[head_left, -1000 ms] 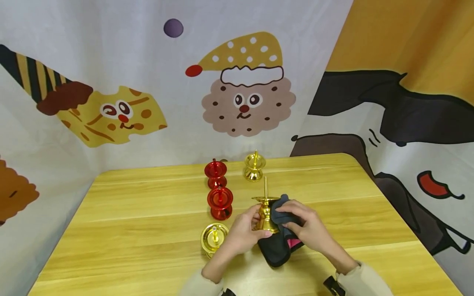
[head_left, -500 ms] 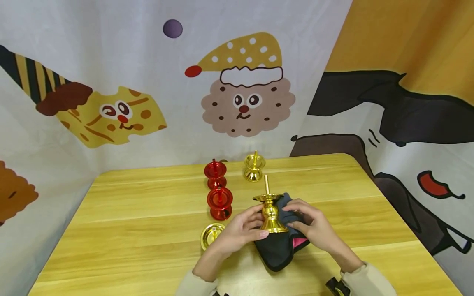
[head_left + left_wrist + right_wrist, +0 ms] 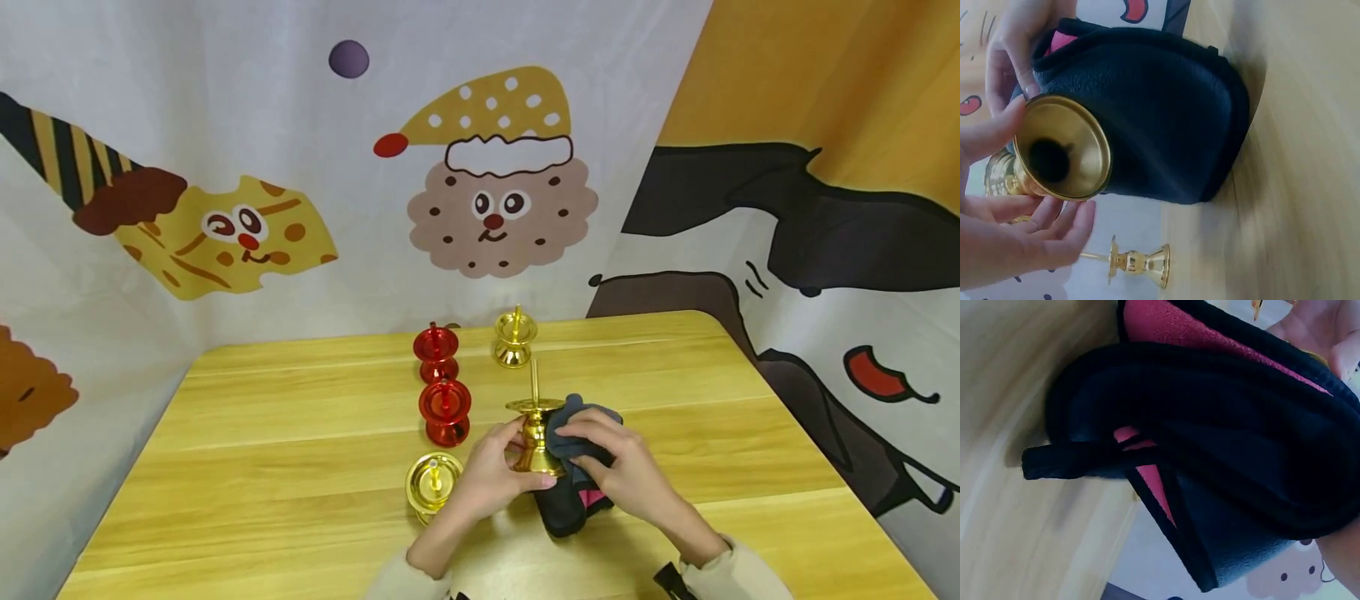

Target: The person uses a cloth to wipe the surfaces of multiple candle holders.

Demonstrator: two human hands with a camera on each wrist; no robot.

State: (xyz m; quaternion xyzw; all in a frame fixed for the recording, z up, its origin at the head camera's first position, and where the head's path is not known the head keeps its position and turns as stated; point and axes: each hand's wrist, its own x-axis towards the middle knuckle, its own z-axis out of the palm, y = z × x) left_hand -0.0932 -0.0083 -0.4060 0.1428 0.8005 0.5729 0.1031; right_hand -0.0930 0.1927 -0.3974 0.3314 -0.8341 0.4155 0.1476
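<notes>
My left hand (image 3: 491, 475) holds a shiny gold candle holder (image 3: 534, 454) upright by its flared base, above the table. A thin spike rises from its dish. In the left wrist view, the hollow underside of the gold candle holder (image 3: 1088, 150) faces the camera, with thumb and fingers at its rim. My right hand (image 3: 626, 467) pinches a dark cloth (image 3: 561, 510) with black trim and a pink lining, its folded blue-grey part against the holder's right side. The dark cloth (image 3: 1222, 425) hangs down in the right wrist view and hides most of that hand.
Left of my hands, two red candle holders (image 3: 446, 408) stand one behind the other, with a gold one (image 3: 427, 492) nearer, partly behind my left wrist. Another gold candle holder (image 3: 514, 337) stands near the wooden table's (image 3: 247, 467) back edge, before a printed curtain.
Over the last second, the gold candle holder shifts right and up with both hands, then back left and down. The cloth moves along its side; the standing candle holders stay put.
</notes>
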